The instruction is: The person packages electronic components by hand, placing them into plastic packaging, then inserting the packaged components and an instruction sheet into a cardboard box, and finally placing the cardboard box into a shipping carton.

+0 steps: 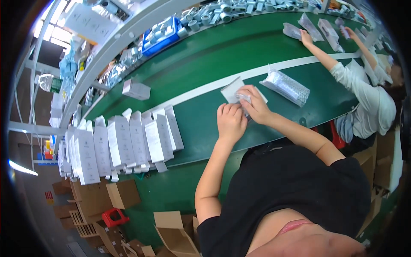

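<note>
Fingers (247, 89) of our right hand (257, 106) pinch clear wrap (244, 97) by the white box (231, 88), just above frame centre; our left hand's (231, 123) grip we cannot tell. Loose bracing could let the box skid.

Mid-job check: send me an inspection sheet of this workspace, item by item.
Surface: green worktable.
Things at hand: white packaging piece, partly covered; bubble-wrap packet lying to its right.
Clutter: white cartons standing in a row at left; blue bin and grey plastic parts along the far side.
Grip: left hand and right hand close together at the packaging piece.
Cables: none clearly seen.
Surroundings: co-worker at right; cardboard box and red stool on the floor.
</note>
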A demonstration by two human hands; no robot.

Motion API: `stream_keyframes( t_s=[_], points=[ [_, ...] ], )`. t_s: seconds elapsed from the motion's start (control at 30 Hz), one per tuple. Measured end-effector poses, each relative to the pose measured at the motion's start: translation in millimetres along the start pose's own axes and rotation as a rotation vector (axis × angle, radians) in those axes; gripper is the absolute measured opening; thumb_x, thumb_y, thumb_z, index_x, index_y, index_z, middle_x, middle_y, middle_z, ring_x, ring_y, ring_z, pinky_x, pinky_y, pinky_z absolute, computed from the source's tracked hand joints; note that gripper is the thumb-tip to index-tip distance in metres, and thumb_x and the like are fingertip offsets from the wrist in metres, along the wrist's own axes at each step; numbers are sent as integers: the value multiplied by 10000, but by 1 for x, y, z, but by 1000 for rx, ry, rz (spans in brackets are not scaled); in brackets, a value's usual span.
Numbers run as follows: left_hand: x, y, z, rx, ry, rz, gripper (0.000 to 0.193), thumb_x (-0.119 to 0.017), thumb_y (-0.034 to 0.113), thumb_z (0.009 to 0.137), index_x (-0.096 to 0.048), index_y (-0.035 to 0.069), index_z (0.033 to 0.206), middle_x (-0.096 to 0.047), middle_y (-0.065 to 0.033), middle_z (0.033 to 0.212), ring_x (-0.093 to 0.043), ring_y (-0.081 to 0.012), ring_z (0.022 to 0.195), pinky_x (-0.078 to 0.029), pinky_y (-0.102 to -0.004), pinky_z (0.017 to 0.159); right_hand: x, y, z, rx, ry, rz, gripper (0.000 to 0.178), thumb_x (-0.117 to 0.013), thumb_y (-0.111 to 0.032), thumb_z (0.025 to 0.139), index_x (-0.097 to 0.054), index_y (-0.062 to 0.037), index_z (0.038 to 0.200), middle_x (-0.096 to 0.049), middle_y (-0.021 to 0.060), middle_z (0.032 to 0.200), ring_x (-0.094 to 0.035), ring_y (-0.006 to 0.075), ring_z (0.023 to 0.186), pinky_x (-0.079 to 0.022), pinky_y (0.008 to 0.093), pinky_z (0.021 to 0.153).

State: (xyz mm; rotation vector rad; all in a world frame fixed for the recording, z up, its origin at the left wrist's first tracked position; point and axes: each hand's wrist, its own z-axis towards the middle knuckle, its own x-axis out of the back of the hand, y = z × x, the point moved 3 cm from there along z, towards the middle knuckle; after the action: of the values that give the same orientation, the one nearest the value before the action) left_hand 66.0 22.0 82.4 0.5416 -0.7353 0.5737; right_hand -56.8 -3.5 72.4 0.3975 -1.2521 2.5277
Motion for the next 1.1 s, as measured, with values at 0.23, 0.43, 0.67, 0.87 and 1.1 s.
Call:
stream_keyframes(
  t_s=[0.23,0.43,0.67,0.87,1.1],
  points=[
    [-15,0,-9,192,149,-101,152,-603,62,610,-549,46,752,-571,-58,906,-512,-242,846,-403,-348,803,27,-16,-7,183,-96,-502,185,-558,-112,735,-563,-77,916,-550,62,905,-476,218,882,-327,382,829],
    [-16,4,-9,162,198,-129,153,-598,54,606,-538,41,746,-562,-65,921,-501,-250,852,-402,-347,795,29,-22,-3,329,-158,-711,170,-578,-113,711,-555,-89,878,-564,27,809,-503,210,874,-315,395,873],
    [-21,3,-11,183,227,-120,151,-596,54,606,-534,41,744,-548,-74,941,-491,-258,864,-398,-346,787,36,-35,11,403,-99,-633,133,-571,-99,712,-562,-96,845,-575,28,796,-516,215,894,-300,420,912],
    [-22,2,-12,199,243,-116,146,-594,56,609,-534,42,741,-540,-73,930,-489,-261,860,-393,-342,787,33,-24,4,237,-188,-561,160,-561,-48,727,-596,-74,881,-616,37,880,-550,218,870,-355,369,876],
    [-21,3,-12,204,267,-86,144,-593,55,611,-536,48,743,-537,-71,920,-490,-257,856,-391,-336,785,30,-31,4,-41,-38,-164,233,-552,-26,736,-612,-45,960,-628,47,957,-567,217,794,-403,287,770]
  ],
)
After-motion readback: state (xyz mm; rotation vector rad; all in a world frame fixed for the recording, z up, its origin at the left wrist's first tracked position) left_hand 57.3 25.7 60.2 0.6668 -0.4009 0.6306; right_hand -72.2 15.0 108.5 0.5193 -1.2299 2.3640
